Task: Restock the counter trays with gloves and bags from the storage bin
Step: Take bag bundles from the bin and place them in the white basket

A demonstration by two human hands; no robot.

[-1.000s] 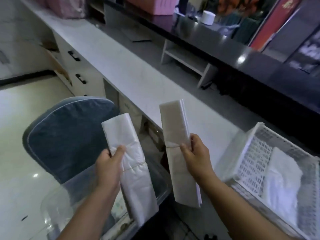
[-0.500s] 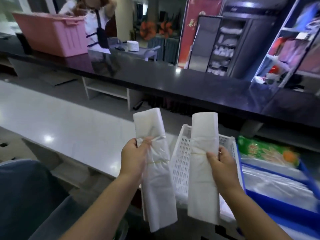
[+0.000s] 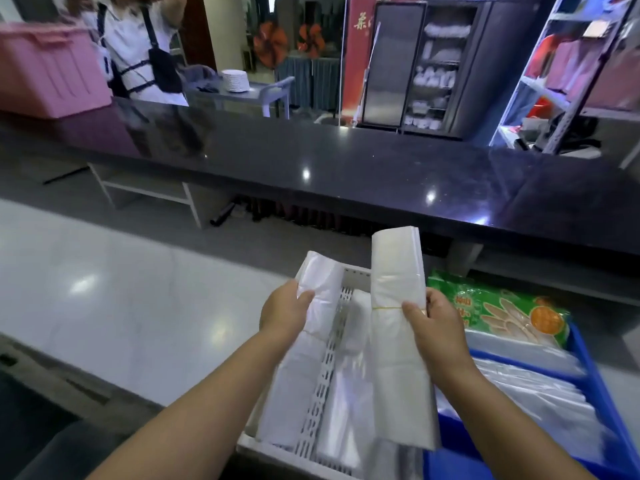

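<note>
My left hand [image 3: 284,311] grips a folded bundle of white plastic bags [image 3: 304,362], and its lower end reaches down into the left compartment of the white lattice tray [image 3: 323,403]. My right hand [image 3: 433,323] holds a second bundle of white bags [image 3: 398,341], tied with a thin yellow rubber band, upright above the tray's right side. More white bags [image 3: 349,393] lie inside the tray. To the right, a blue tray [image 3: 588,372] holds clear plastic bags [image 3: 540,393] and a green glove packet [image 3: 498,311].
The trays sit on a pale lower counter [image 3: 121,306]. Behind it runs a raised black counter [image 3: 346,161] with a pink bin [image 3: 45,71] at far left. A person in a white shirt [image 3: 138,53] stands beyond it. Shelves stand at the back right.
My view has swung right, from the chair and lower counter onto the trays. Both hands carried their bundles over the white tray, and the left bundle has dropped lower into it.
</note>
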